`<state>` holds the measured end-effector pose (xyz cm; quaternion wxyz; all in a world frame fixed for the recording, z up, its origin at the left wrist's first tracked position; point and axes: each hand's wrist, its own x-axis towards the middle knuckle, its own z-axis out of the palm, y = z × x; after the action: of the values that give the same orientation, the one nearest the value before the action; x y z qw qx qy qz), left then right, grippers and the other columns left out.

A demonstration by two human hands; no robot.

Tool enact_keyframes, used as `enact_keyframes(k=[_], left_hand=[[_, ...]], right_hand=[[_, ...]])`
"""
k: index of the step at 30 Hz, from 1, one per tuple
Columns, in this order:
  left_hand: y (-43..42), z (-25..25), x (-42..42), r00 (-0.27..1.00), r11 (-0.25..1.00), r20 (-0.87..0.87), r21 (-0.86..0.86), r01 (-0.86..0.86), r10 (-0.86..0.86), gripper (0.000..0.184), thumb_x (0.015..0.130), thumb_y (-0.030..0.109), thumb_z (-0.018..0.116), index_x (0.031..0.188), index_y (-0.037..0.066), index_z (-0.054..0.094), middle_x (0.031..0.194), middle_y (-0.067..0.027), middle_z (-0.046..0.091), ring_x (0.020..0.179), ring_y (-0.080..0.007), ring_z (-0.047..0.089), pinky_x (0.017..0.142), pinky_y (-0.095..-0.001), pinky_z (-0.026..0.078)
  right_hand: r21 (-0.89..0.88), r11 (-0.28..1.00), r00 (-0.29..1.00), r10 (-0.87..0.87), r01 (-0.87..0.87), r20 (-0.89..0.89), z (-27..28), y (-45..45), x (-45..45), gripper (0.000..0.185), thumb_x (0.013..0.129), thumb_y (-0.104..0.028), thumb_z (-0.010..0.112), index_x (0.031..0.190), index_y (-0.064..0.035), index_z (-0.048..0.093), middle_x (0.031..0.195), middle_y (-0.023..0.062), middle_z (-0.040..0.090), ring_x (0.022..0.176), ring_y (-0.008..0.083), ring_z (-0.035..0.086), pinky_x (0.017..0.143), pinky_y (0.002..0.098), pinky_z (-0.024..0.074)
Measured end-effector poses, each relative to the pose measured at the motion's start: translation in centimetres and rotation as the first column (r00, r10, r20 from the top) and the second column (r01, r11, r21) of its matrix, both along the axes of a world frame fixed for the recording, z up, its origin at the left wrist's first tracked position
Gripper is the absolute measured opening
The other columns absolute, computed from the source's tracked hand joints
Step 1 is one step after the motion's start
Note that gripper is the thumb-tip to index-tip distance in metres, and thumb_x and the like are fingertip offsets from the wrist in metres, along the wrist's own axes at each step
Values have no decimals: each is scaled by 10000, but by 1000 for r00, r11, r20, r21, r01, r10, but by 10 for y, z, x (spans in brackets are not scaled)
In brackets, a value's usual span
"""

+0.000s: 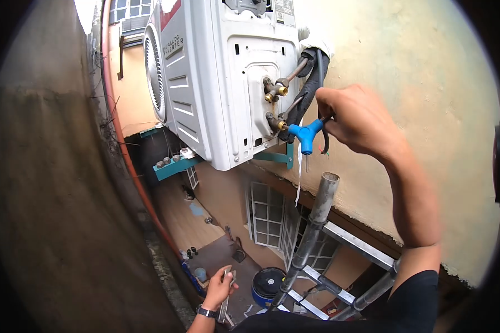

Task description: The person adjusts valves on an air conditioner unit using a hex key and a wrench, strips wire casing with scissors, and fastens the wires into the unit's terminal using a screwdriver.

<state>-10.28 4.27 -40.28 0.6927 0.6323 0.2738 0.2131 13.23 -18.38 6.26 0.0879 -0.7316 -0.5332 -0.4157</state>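
Note:
My right hand (353, 119) is closed on one arm of a blue three-way hex key (305, 136), with a thin metal tip pointing down. The key is just right of the lower brass service valve (278, 123) on the outdoor air-conditioner unit (205, 83); I cannot tell whether they touch. The upper valve (274, 90) sits above it, and black insulated pipes (311, 83) run behind to the wall. Low in view, my left hand (219, 288), with a watch on the wrist, is closed around a silver metal wrench (223, 311), its jaws partly hidden by the fingers.
Metal scaffold tubes (311, 233) rise below my right arm. A teal bracket (175, 166) supports the unit and has small round parts on it. Far below stand a blue drum with a black lid (269, 282) and a barred window (266, 213). A dark wall (44, 166) rises at left.

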Motion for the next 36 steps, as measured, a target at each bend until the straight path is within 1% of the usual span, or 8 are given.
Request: enact_keyframes(k=[2, 4, 10, 17, 22, 30, 34, 36], left_hand=[[-4, 3, 8, 999, 1000, 42, 3, 14, -14, 405, 1091, 186, 564, 1459, 20, 535, 1011, -65, 657, 718, -131, 683, 535, -253, 471], [-10, 3, 15, 997, 997, 34, -41, 69, -67, 414, 1091, 187, 565, 1466, 17, 529, 1012, -69, 656, 716, -128, 673, 534, -255, 466], [-24, -36, 21, 994, 985, 28, -132, 111, -108, 402, 1086, 184, 579, 1449, 16, 544, 999, -77, 660, 710, -141, 679, 526, -252, 465], [-27, -56, -6, 997, 980, 62, -192, 52, -41, 372, 1080, 159, 573, 1427, 23, 564, 1021, -82, 672, 723, -154, 703, 527, -255, 494], [-20, -67, -40, 993, 980, 70, -184, -79, 93, 379, 1066, 124, 558, 1425, 3, 561, 997, -91, 641, 724, -175, 716, 515, -261, 491], [-15, -86, -52, 992, 972, 38, -208, -110, 120, 389, 1059, 116, 555, 1431, -1, 557, 1037, -105, 655, 711, -182, 720, 513, -259, 494], [-21, -67, -28, 997, 986, 53, -157, -50, 59, 394, 1066, 134, 565, 1438, 5, 555, 1041, -102, 664, 713, -171, 712, 527, -254, 501], [-29, -56, -15, 997, 988, 72, -152, -30, 42, 394, 1068, 140, 568, 1440, 8, 555, 1033, -99, 669, 715, -165, 708, 533, -252, 503]], right_hand=[[31, 990, 979, 142, -139, -147, -1, -7, 3, 109, 820, -52, 677, 912, -17, 629, 706, 159, 665, 695, 277, 689, 623, 399, 511], [252, 851, 588, 505, -460, -632, -1, -12, 3, 130, 830, -76, 674, 923, 2, 626, 710, 114, 642, 660, 195, 638, 604, 354, 494], [265, 881, 909, 327, -392, 258, -78, 26, -45, 278, 931, -243, 752, 835, -65, 562, 782, 101, 564, 717, 280, 613, 612, 385, 498], [760, 393, 720, 680, -517, 139, -146, 58, -9, 226, 981, -121, 752, 1094, -3, 596, 786, 69, 671, 694, 156, 667, 620, 291, 532], [799, 549, 661, 697, -244, -278, -146, 37, 19, 149, 1049, -90, 617, 1133, 17, 556, 745, 81, 678, 637, 127, 661, 588, 281, 540], [620, 590, 437, 805, -517, -401, -37, 8, 23, 94, 998, -72, 702, 998, 5, 648, 834, 70, 716, 695, 103, 649, 602, 277, 527], [209, 802, 827, 523, -560, 208, -76, 17, -27, 174, 881, -54, 809, 860, -27, 638, 774, 100, 639, 659, 212, 625, 581, 323, 483], [421, 721, 830, 527, -550, 183, -121, 28, -12, 198, 864, -26, 804, 821, -37, 612, 779, 103, 622, 665, 269, 616, 595, 328, 490]])
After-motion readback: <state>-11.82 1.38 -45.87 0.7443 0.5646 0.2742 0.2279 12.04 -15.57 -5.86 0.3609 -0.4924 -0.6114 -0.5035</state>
